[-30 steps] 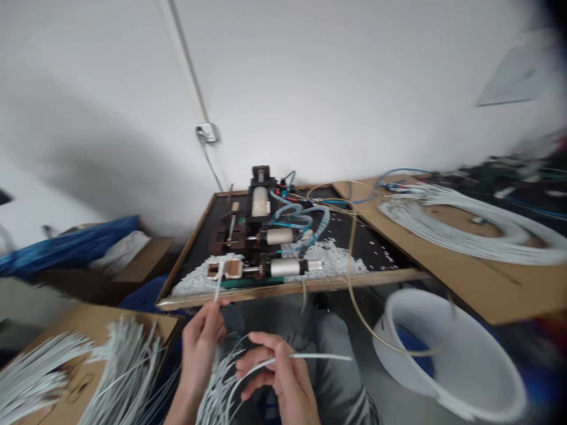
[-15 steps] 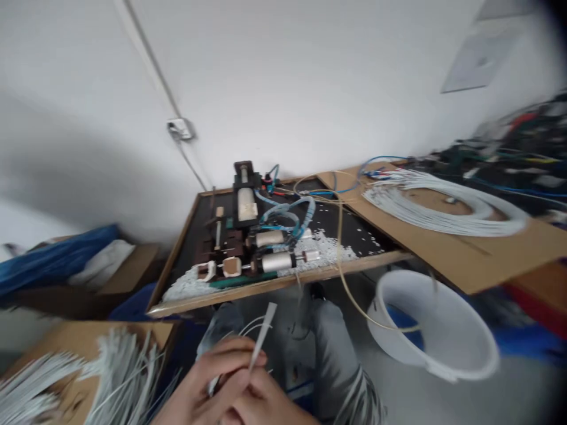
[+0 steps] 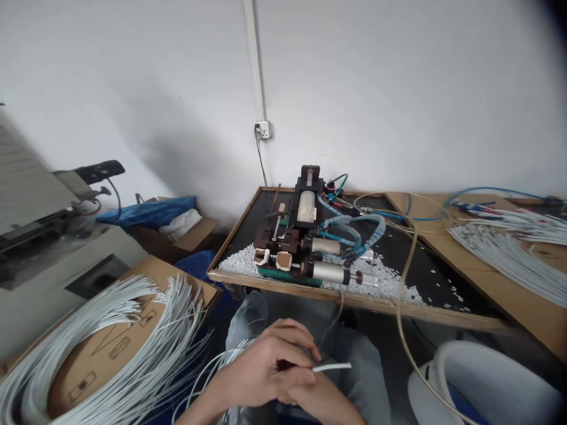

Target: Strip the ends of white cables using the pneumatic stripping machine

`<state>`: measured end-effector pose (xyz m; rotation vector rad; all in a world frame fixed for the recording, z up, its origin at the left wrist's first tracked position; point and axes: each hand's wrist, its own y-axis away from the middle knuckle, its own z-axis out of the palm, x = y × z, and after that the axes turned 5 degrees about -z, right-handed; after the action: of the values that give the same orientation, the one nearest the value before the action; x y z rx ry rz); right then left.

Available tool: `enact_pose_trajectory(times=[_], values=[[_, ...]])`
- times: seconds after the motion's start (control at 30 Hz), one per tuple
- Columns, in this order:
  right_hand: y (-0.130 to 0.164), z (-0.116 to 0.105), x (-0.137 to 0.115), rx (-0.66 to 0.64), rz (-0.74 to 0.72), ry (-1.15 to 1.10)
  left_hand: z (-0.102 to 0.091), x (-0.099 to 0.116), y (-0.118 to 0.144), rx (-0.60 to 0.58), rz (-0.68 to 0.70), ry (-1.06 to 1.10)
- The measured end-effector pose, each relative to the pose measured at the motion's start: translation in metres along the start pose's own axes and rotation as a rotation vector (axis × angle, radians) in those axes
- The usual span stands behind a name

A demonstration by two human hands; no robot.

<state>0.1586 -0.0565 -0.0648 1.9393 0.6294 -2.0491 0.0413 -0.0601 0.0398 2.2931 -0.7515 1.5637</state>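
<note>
My left hand (image 3: 270,363) lies over my right hand (image 3: 314,394) above my lap, with its fingers bent and closed. From between the two hands a straight white wire end (image 3: 333,367) points to the right, pinched near my left thumb. Most of my right hand's fingers are hidden under the left, and its wrist comes in from the lower right. Loose white wires (image 3: 204,373) loop across my lap beside my left forearm. Beyond my knees, a bench machine with metal cylinders (image 3: 328,273) stands on a black wood-edged table (image 3: 447,274).
White wire bundles (image 3: 42,378) lie on cardboard at left, beside a grey machine (image 3: 48,277). More coiled white wires (image 3: 509,260) rest on the right-hand board. A white bucket (image 3: 469,360) stands lower right, a yellowish hose (image 3: 405,283) hanging nearby. White scraps (image 3: 241,260) litter the table.
My view has swung left, so the table appears further right. The white wire end pointed upward and now lies nearly level, pointing right; my left hand has come over the right.
</note>
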Motion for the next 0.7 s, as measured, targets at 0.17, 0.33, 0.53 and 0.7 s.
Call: enact_pose_trajectory(times=[0.17,0.33,0.53,0.7], values=[[-0.005,-0.020,0.003,-0.074,0.083,-0.210,-0.018,-0.033,-0.002,0.435,-0.211,0.244],[0.008,-0.072,0.072,0.231,0.120,0.468,-0.037,-0.056,-0.021,0.750,-0.210,0.625],[0.071,-0.111,0.170,0.426,0.222,0.727,-0.034,-0.067,-0.035,0.850,-0.217,0.557],[0.087,-0.110,0.188,0.407,0.167,0.781,-0.033,-0.085,-0.047,0.952,-0.202,0.361]])
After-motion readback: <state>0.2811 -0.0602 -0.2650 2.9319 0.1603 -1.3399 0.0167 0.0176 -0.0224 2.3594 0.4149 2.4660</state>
